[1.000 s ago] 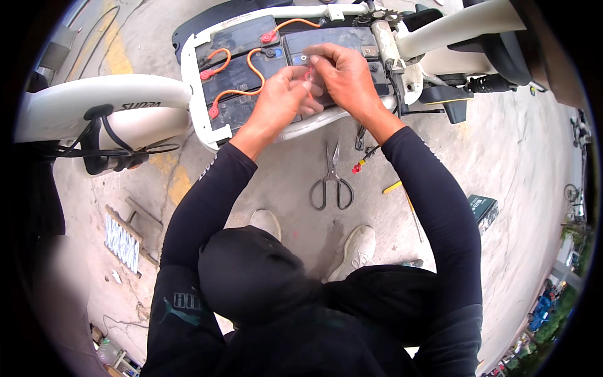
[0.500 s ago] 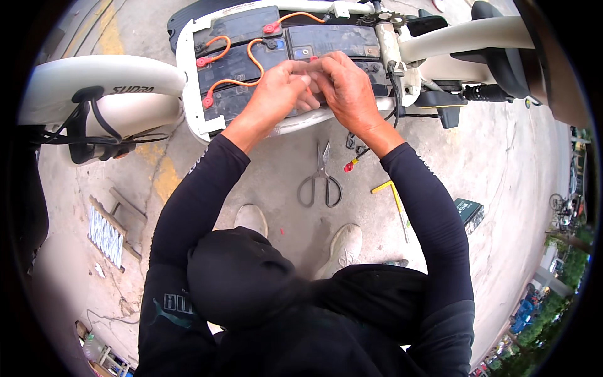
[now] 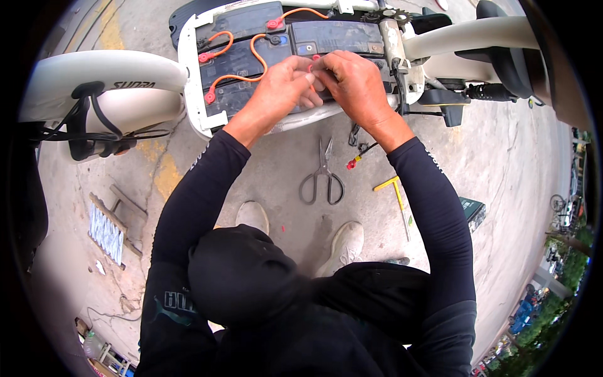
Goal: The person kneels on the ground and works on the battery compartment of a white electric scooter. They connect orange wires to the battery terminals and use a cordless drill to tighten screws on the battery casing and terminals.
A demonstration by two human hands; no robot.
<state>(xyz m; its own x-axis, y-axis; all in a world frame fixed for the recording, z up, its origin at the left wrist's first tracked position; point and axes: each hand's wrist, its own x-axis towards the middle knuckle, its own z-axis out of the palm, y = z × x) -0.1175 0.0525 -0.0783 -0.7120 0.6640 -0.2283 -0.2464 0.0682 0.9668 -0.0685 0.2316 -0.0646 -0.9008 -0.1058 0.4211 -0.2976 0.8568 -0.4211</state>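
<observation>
Just between left hand point(image 3: 282, 83) and right hand point(image 3: 357, 81), a red piece point(image 3: 316, 57).

Orange cables point(image 3: 236, 77), red terminal caps point(image 3: 210, 97), dark batteries point(image 3: 336, 38), white frame point(image 3: 190, 81), black-handled scissors point(image 3: 323, 170), yellow T-handle point(image 3: 386, 183)

The left hand point(image 3: 282, 85) and right hand point(image 3: 358, 83) are close together above dark batteries point(image 3: 336, 38) in a white frame point(image 3: 190, 81), fingering what seems a small red piece point(image 3: 316, 58), mostly hidden. Orange cables point(image 3: 236, 77) cross the batteries toward the left; scissors point(image 3: 323, 170) and a yellow T-shaped tool point(image 3: 397, 192) lie on the concrete floor point(image 3: 515, 188).
</observation>
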